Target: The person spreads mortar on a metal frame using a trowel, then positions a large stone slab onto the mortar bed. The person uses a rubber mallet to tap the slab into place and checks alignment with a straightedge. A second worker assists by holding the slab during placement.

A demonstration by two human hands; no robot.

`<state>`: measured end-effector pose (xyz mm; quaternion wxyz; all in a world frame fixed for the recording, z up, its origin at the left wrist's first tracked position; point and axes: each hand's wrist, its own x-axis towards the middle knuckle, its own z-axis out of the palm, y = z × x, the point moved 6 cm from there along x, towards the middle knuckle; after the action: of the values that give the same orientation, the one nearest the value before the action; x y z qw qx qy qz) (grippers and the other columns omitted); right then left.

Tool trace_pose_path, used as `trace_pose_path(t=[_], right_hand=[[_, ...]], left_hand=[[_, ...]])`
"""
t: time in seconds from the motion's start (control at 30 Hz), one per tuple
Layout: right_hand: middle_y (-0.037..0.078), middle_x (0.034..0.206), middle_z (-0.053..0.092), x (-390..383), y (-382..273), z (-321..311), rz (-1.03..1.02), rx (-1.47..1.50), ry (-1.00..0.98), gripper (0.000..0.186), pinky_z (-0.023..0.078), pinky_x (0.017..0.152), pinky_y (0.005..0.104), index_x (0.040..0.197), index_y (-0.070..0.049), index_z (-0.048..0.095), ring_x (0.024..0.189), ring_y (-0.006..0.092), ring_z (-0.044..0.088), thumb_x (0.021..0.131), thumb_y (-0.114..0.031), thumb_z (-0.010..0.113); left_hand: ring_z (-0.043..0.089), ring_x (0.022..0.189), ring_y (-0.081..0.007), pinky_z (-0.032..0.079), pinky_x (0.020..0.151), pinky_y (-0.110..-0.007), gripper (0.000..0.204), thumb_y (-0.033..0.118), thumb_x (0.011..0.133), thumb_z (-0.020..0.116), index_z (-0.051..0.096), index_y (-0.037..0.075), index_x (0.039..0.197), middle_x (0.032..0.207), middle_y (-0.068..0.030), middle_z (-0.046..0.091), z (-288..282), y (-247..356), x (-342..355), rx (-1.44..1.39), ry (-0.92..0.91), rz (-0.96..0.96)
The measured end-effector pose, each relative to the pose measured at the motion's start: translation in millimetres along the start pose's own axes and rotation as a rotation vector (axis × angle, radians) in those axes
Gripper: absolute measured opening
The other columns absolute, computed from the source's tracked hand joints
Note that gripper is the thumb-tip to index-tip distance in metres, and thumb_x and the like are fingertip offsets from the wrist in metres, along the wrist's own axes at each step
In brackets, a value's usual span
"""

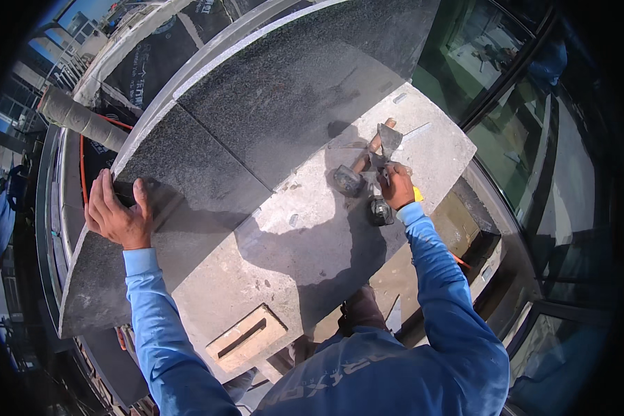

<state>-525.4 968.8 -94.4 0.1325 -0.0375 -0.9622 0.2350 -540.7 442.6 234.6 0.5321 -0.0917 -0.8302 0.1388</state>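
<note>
My left hand point(118, 211) grips the curved edge of a dark speckled stone slab point(222, 104), fingers over the rim. This cut slab lies on a pale stone board point(284, 291), partly in my shadow. On the board's right part, my right hand point(398, 188) is closed among a cluster of tools, on something I cannot make out. Around it are a wooden handle point(360, 163), a grey metal blade point(390, 139), two dark bulky objects point(348, 181) point(380, 212), and a yellow item point(418, 195) partly behind the hand. A pale metal strip point(412, 132) lies beyond them.
A light wooden block with a slot point(270, 322) lies near the board's front. A wrapped grey tube point(83, 119) and dark sheeting point(145, 66) are beyond the slab at upper left. Glass panels point(561, 173) line the right side. A sunken ledge point(457, 215) runs beside the board.
</note>
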Motion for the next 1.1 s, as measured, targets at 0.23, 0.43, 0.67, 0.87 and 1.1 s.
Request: trace_pose_path(t=[0.23, 0.43, 0.67, 0.87, 1.1], right_hand=[[0.006, 0.118, 0.064, 82, -8, 53, -0.584, -0.298, -0.302, 0.035, 0.039, 0.1, 0.0536, 0.116, -0.018, 0.07, 0.12, 0.0283, 0.052, 0.082, -0.013, 0.063], [0.007, 0.111, 0.068, 107, 0, 121, -0.874, -0.706, -0.569, 0.023, 0.037, 0.105, 0.0537, 0.103, -0.018, 0.073, 0.121, 0.0325, 0.052, 0.086, -0.026, 0.06], [0.006, 0.135, 0.059, 121, -69, 119, -0.893, -0.682, -0.814, 0.052, 0.031, 0.109, 0.0607, 0.129, -0.023, 0.06, 0.13, 0.0433, 0.046, 0.084, -0.048, 0.062], [0.017, 0.104, 0.064, 99, -142, 148, -1.132, -0.313, -0.791, 0.028, 0.05, 0.073, 0.0551, 0.102, -0.01, 0.06, 0.086, 0.0408, 0.065, 0.083, -0.027, 0.068], [0.016, 0.101, 0.062, -5, -263, 154, -1.17, -0.205, -0.851, 0.032, 0.05, 0.07, 0.0469, 0.116, -0.007, 0.055, 0.084, 0.0354, 0.066, 0.089, -0.023, 0.064]], left_hand=[[0.053, 0.121, -0.0254, 0.026, 0.11, -0.046, 0.057, 0.052, 0.09, 0.06, 0.053, 0.016, 0.134, 0.126, -0.0068, 0.06, 23, -1, 6, 0.047, 0.043, -0.05], [0.055, 0.118, -0.0286, 0.026, 0.109, -0.052, 0.063, 0.047, 0.081, 0.069, 0.053, 0.015, 0.132, 0.121, -0.0095, 0.06, 13, -6, -16, 0.033, -0.026, -0.149], [0.051, 0.119, -0.0335, 0.025, 0.111, -0.061, 0.072, 0.061, 0.073, 0.069, 0.055, 0.014, 0.124, 0.119, -0.0146, 0.057, 25, 12, -22, -0.007, 0.069, -0.124], [0.052, 0.118, -0.0295, 0.029, 0.109, -0.058, 0.063, 0.063, 0.08, 0.065, 0.056, 0.019, 0.125, 0.118, -0.0114, 0.057, 39, 1, -7, -0.033, 0.174, -0.128], [0.056, 0.115, -0.0218, 0.028, 0.109, -0.05, 0.063, 0.069, 0.082, 0.061, 0.06, 0.027, 0.13, 0.117, -0.003, 0.06, 33, -8, -14, 0.087, 0.104, -0.105]])
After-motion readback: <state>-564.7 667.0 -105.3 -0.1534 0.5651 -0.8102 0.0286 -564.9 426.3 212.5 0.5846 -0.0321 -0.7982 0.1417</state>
